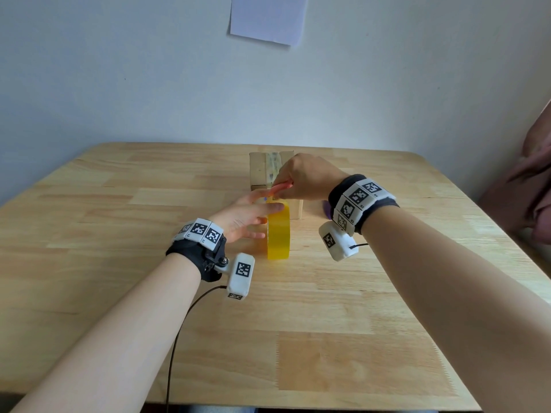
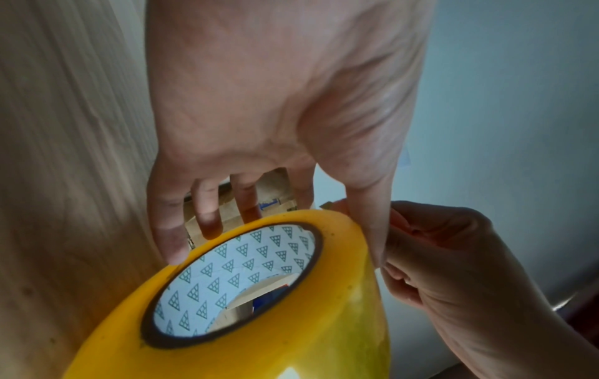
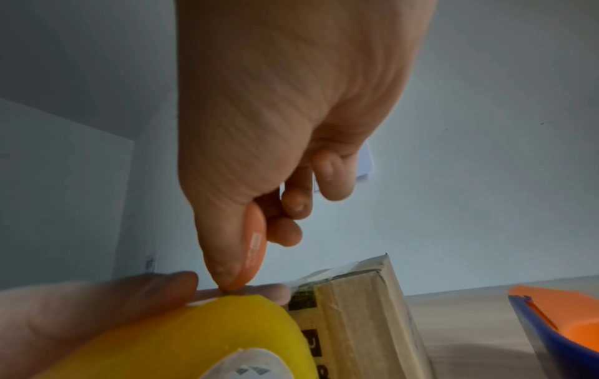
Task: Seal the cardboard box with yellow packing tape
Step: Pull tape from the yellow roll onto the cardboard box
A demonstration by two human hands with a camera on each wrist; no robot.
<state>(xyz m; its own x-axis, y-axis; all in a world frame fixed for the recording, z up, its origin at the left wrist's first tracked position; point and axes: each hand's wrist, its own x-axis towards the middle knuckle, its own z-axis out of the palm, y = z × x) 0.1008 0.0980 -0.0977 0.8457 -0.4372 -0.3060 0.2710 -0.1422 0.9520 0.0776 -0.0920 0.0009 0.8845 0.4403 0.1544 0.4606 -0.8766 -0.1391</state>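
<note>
The yellow tape roll [image 1: 278, 234] stands on its edge on the table, just in front of the cardboard box [image 1: 262, 171]. My left hand [image 1: 262, 216] holds the roll, thumb [image 2: 372, 230] on its outer top and fingers against its left side. Above the top of the roll, my right hand [image 1: 287, 186] grips a small orange cutter [image 1: 280, 187]. In the right wrist view the cutter [image 3: 256, 251] has its tip down at the roll's top [image 3: 233, 318], next to my left thumb. The box [image 3: 356, 307] carries a strip of clear tape along its top.
The wooden table [image 1: 343, 323] stretches wide toward me. A blue and orange object [image 3: 557, 325] lies on the table right of the box. A pinkish fabric shape [image 1: 533, 189] shows past the table's right edge. A paper sheet [image 1: 268, 16] hangs on the wall.
</note>
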